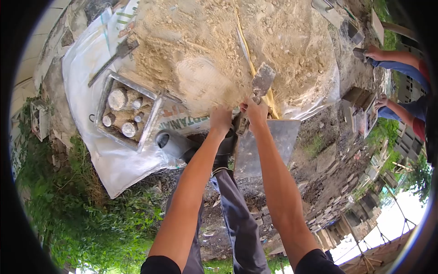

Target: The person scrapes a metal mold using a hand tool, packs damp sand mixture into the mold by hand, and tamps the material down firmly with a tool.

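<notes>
My right hand (255,109) is closed round the handle of a trowel (264,78), its flat dirty blade pointing up and away over the sand. To its left, my left hand (221,119) reaches down at the near edge of the sand pile (200,77); its fingers are hidden, so I cannot make out whether it holds anything. A narrow wooden piece (242,124) lies between the hands. Left of them, a square frame (152,119) surrounds sand and several round, pale cylinders (117,99).
A flat grey board (260,146) lies beside my right forearm. A long bar tool (109,64) rests on the white sheet (109,169) at left. My boot (175,144) is near the sheet's edge. At right, another person's arms (401,57) work by a wooden box (360,102).
</notes>
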Demonstrator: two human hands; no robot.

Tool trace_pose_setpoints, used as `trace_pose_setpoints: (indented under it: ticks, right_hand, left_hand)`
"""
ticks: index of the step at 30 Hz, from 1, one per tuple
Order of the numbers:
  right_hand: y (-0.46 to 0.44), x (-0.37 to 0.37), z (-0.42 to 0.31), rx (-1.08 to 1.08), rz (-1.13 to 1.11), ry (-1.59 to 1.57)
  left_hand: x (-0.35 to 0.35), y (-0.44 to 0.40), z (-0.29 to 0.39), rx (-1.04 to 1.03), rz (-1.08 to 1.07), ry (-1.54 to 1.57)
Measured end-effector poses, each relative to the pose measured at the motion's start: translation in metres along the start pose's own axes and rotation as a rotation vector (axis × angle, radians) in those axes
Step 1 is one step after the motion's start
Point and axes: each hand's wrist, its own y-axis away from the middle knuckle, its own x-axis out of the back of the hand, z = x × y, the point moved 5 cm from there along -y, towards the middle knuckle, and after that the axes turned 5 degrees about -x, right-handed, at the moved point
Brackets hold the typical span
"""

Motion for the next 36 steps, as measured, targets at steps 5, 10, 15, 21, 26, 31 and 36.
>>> trace_pose_setpoints:
  ticks: [5,10,15,21,26,31,36]
  right_hand:
    - [0.006,0.000,0.009,-0.044,0.052,0.140]
    - [0.027,-0.027,-0.001,0.005,0.045,-0.025]
    - [0.060,-0.082,-0.051,0.022,-0.078,-0.133]
    - [0.088,-0.134,-0.108,0.131,-0.259,-0.266]
    - [0.105,-0.121,-0.103,0.370,-0.017,0.404]
    - [0.057,-0.047,-0.082,0.374,0.257,0.536]
    - [0.010,0.013,-0.050,0.398,0.429,0.872]
  left_hand:
    - [0.070,0.000,-0.041,0.106,0.177,0.109]
    - [0.152,0.017,-0.082,0.058,0.371,0.328]
    - [0.185,0.054,-0.081,0.099,0.676,0.509]
    - [0.210,0.094,-0.081,0.137,0.789,0.522]
    - [0.171,0.100,-0.047,-0.053,0.589,0.387]
    - [0.108,0.049,-0.037,-0.049,0.247,0.389]
    - [0.086,0.041,-0.027,-0.023,0.226,0.410]
